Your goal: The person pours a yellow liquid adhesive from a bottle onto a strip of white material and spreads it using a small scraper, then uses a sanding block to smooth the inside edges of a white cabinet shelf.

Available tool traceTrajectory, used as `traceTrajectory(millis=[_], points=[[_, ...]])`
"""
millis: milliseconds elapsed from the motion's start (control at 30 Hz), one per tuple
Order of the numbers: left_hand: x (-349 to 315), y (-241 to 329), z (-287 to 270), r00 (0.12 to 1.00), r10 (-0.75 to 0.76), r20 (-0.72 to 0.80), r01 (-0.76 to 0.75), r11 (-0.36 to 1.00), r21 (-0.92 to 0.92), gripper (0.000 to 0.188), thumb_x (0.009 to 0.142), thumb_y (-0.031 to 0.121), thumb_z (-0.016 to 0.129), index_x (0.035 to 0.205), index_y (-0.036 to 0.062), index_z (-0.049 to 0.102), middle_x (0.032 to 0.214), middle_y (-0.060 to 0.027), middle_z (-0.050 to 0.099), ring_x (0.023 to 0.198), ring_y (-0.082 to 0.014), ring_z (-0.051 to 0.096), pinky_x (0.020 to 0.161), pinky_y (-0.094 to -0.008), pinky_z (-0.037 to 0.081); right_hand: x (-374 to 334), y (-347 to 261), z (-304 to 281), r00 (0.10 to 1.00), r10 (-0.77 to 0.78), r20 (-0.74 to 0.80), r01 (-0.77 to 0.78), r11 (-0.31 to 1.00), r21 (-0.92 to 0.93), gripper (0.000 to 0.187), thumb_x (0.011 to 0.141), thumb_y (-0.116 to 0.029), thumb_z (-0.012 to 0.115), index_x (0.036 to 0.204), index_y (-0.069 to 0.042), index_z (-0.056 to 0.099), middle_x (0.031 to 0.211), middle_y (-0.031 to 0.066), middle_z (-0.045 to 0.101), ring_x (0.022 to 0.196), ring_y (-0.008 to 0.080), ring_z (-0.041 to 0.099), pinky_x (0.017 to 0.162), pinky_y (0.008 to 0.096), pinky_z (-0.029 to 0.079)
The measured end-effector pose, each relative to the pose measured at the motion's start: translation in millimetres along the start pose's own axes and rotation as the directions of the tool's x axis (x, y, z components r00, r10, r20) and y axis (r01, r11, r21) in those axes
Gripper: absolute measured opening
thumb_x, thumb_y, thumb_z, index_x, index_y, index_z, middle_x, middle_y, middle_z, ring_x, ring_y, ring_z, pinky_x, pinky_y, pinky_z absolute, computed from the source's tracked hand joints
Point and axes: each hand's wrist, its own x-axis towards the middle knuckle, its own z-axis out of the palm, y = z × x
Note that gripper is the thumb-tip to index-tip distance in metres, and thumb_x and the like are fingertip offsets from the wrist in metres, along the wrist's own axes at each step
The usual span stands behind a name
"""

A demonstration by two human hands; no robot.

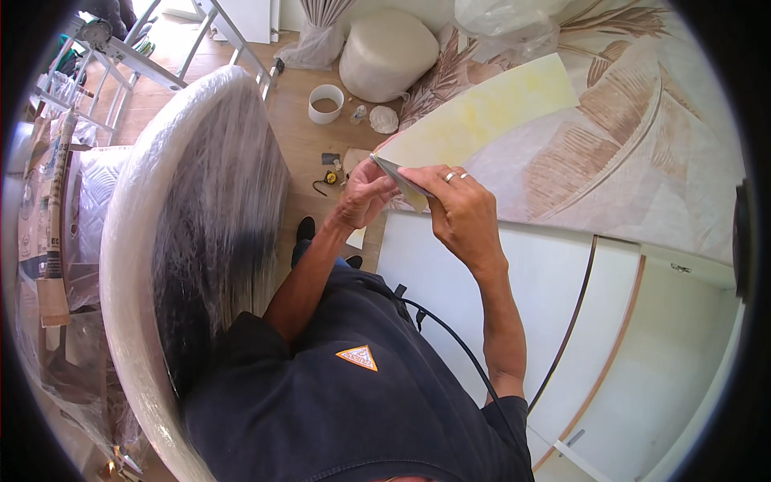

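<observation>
A long pale yellow sheet (486, 119) stretches from my fingers toward the upper right, in front of a leaf-patterned surface. My left hand (365, 195) is closed on its near end, with the thumb and fingers pinching the edge. My right hand (464, 210), with rings on it, is closed on a narrow grey flat piece (399, 175) that lies against the same end. Whether this grey piece is a fold of the sheet or a separate thing, I cannot tell. A small yellow corner (414, 199) shows below it.
At my left stands a large rounded piece (128, 241) wrapped in clear film. White cabinet panels (482, 257) lie to the right. A stepladder (144, 64), white bucket (325, 104), cream pouf (389, 55) and tape measure (330, 177) are on the wooden floor beyond.
</observation>
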Motion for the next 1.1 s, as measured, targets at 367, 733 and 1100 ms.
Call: traceTrajectory(millis=[367, 733, 1100], points=[[4, 6, 10, 1.000, -0.024, 0.013, 0.025, 1.000, -0.016, 0.083, 0.083, 0.008, 0.071, 0.153, 0.0040, 0.025, 0.150, -0.0095, 0.041, 0.137, -0.0214, 0.040, 0.114, -0.0393, 0.033, 1, -2, -1, 0.997, 0.021, -0.080, -0.016, 0.998, 0.058, 0.041, 0.078, 0.005, 0.060, 0.112, -0.015, 0.070, 0.097, 0.0050, 0.071, 0.085, 0.0272, 0.065, 0.073, 0.0382, 0.052], [3, 3, 21, 0.998, -0.006, 0.059, 0.012, 0.994, -0.112, 0.076, 0.090, 0.019, 0.062, 0.154, 0.0041, 0.023, 0.152, -0.0111, 0.038, 0.138, -0.0242, 0.041, 0.114, -0.0402, 0.034, -4, 16, -7, 1.000, -0.015, -0.023, 0.013, 0.996, -0.083, 0.042, 0.077, 0.005, 0.059, 0.110, -0.018, 0.070, 0.096, 0.0013, 0.071, 0.087, 0.0240, 0.065, 0.071, 0.0378, 0.051], [14, 1, 3, 0.984, -0.154, -0.094, 0.148, 0.986, -0.071, 0.057, 0.104, 0.040, 0.043, 0.146, 0.0010, 0.037, 0.137, -0.0118, 0.054, 0.122, -0.0193, 0.056, 0.102, -0.0358, 0.046, -11, 14, -9, 0.992, -0.077, 0.100, 0.089, 0.988, -0.124, 0.040, 0.077, 0.003, 0.062, 0.107, -0.021, 0.071, 0.096, -0.0009, 0.071, 0.089, 0.0216, 0.066, 0.070, 0.0374, 0.050]])
